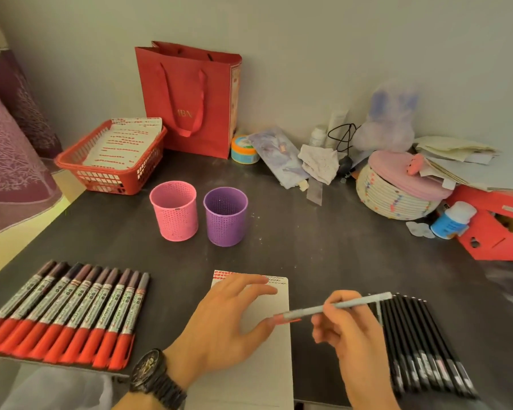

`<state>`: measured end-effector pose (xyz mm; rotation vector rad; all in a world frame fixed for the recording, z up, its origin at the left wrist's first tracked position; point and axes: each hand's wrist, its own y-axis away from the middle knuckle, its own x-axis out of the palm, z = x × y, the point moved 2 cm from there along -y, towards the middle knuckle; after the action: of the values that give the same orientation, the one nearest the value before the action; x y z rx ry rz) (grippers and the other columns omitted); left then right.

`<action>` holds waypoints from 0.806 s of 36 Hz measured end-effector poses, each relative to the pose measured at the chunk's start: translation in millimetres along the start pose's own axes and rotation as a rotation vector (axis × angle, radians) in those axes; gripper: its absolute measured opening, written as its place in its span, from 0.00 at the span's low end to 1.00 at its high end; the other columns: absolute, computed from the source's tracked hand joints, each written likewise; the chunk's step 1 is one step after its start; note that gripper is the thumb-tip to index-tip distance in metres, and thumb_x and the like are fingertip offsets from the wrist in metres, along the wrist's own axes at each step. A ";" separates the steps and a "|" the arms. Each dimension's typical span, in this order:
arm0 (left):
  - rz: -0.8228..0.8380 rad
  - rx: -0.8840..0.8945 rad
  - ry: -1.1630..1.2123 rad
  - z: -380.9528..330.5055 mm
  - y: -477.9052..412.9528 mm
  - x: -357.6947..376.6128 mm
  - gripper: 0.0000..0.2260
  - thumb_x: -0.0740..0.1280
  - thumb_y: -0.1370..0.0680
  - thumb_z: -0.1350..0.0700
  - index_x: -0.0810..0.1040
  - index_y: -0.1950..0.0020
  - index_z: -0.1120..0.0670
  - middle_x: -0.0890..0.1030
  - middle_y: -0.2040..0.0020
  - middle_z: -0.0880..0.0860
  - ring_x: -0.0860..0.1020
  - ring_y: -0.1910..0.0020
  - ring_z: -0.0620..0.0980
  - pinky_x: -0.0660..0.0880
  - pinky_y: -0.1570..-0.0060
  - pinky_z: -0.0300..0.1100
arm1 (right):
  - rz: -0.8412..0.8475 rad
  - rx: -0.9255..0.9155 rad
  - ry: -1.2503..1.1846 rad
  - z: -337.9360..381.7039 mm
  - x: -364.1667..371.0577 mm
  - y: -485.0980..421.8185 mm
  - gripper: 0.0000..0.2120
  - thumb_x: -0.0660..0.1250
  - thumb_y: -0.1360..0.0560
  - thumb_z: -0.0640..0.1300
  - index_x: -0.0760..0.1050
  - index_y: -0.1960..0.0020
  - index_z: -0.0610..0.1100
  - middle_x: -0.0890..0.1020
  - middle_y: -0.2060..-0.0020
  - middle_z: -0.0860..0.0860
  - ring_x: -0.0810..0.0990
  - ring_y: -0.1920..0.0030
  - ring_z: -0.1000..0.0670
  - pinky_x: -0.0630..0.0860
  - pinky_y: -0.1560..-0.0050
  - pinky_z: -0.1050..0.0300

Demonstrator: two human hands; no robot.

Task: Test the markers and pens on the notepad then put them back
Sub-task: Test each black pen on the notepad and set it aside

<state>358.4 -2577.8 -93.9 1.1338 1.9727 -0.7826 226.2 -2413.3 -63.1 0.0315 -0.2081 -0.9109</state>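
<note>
**A pen held sideways over the notepad**

The pen (pixel 335 307) lay almost flat in the air. Its long side ran left to right across the right edge of the notepad (pixel 276 365). The red end pointed left and a bit down, over the pad. The pale end pointed right and a bit up, past the pad's right edge.

The right hand (pixel 347 329) pinched the pen near its middle, with the fingers curled round it. This hand was just to the right of the notepad. The left hand (pixel 219 324) lay on the notepad with its fingers straight and spread wide, holding nothing. Its thumb tip was right by the pen's red end; I could not tell if they touched. A dark watch (pixel 156 377) sat on that wrist.

The pen was thin, with a light blue-grey body and a red tip end. It looked a little blurry.

The notepad was white with red print along its top. It lay flat on the dark counter (pixel 308 247). Left of the notepad lay a neat row of markers (pixel 68 315), red caps near the person, dark ends away. Right of the notepad lay a row of black pens (pixel 421 344), side by side. Behind the notepad stood a pink cup (pixel 175 214) and a purple cup (pixel 226 217), both upright, close together.
</note>
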 end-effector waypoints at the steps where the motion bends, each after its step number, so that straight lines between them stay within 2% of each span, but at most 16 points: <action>1: -0.007 0.015 0.060 -6.1 4.2 -3.4 0.20 0.61 0.24 0.37 0.68 0.31 0.35 0.65 0.30 0.30 0.62 0.31 0.31 0.59 0.30 0.32 | -0.002 0.022 0.007 -4.5 3.0 3.5 0.09 0.62 0.21 0.29 0.75 0.58 0.38 0.80 0.70 0.37 0.77 0.73 0.42 0.77 0.72 0.56; 4: 0.078 0.042 0.140 -22.9 17.7 -8.9 0.21 0.60 0.25 0.45 0.67 0.32 0.36 0.68 0.34 0.29 0.66 0.33 0.35 0.63 0.33 0.34 | -0.025 0.048 -0.011 -12.5 7.0 12.1 0.07 0.60 0.21 0.28 0.73 0.55 0.35 0.80 0.71 0.37 0.78 0.74 0.43 0.77 0.73 0.57; 8: 0.251 0.000 0.256 -35.6 28.1 -6.3 0.22 0.60 0.28 0.49 0.68 0.34 0.35 0.71 0.42 0.31 0.71 0.39 0.37 0.68 0.38 0.35 | -0.021 -0.049 0.048 -15.1 6.8 19.9 0.06 0.61 0.22 0.28 0.73 0.55 0.35 0.82 0.70 0.37 0.79 0.73 0.44 0.78 0.70 0.59; 11: 0.208 -0.017 0.314 -42.5 26.8 -2.5 0.14 0.55 0.21 0.40 0.74 0.40 0.39 0.76 0.49 0.37 0.75 0.48 0.41 0.71 0.48 0.33 | 0.041 -0.104 0.123 -18.5 12.5 25.4 0.06 0.64 0.24 0.28 0.76 0.55 0.36 0.82 0.68 0.39 0.81 0.71 0.47 0.79 0.69 0.60; 13: 0.146 0.026 0.235 -44.4 25.7 1.7 0.17 0.49 0.19 0.36 0.73 0.49 0.42 0.74 0.55 0.40 0.73 0.54 0.43 0.72 0.54 0.37 | 0.076 -0.131 0.134 -20.1 17.9 28.1 0.08 0.66 0.24 0.30 0.80 0.57 0.40 0.81 0.69 0.40 0.79 0.71 0.49 0.77 0.70 0.60; 15: 0.094 0.053 0.140 -42.9 24.6 4.2 0.17 0.46 0.18 0.36 0.67 0.55 0.42 0.71 0.61 0.41 0.71 0.58 0.42 0.71 0.58 0.40 | 0.088 -0.158 0.131 -20.0 23.4 29.7 0.06 0.68 0.26 0.39 0.83 0.57 0.46 0.80 0.70 0.41 0.77 0.71 0.49 0.76 0.70 0.60; 17: 0.074 0.047 0.092 -37.9 23.9 6.0 0.19 0.44 0.19 0.34 0.66 0.57 0.44 0.71 0.63 0.41 0.71 0.61 0.43 0.70 0.60 0.40 | 0.086 -0.157 0.134 -20.4 27.4 29.3 0.08 0.66 0.26 0.47 0.84 0.57 0.49 0.79 0.70 0.42 0.75 0.73 0.50 0.75 0.70 0.62; 21: 0.009 0.034 0.049 -31.2 23.4 7.6 0.25 0.47 0.19 0.33 0.72 0.61 0.48 0.75 0.68 0.47 0.73 0.67 0.48 0.70 0.66 0.42 | 0.075 -0.157 0.157 -22.4 32.4 25.4 0.11 0.65 0.25 0.50 0.83 0.59 0.48 0.80 0.70 0.44 0.75 0.73 0.52 0.74 0.71 0.64; 25: -0.004 -0.046 0.107 -34.7 20.4 7.5 0.28 0.46 0.22 0.29 0.68 0.68 0.49 0.71 0.74 0.48 0.72 0.70 0.50 0.65 0.70 0.39 | 0.046 -0.163 0.143 -24.0 34.6 22.0 0.13 0.63 0.24 0.52 0.82 0.60 0.47 0.78 0.72 0.46 0.74 0.73 0.51 0.74 0.71 0.63; 29: 0.021 -0.105 0.223 -41.0 11.5 5.6 0.32 0.49 0.26 0.24 0.65 0.73 0.51 0.66 0.78 0.48 0.66 0.75 0.49 0.59 0.73 0.38 | 0.001 -0.224 0.112 -20.5 32.3 19.1 0.15 0.61 0.21 0.53 0.80 0.60 0.48 0.75 0.73 0.48 0.73 0.74 0.51 0.73 0.72 0.62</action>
<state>355.0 -2538.3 -77.3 1.2210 2.1539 -0.5537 264.2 -2428.3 -75.6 -0.1253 -0.0011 -0.9246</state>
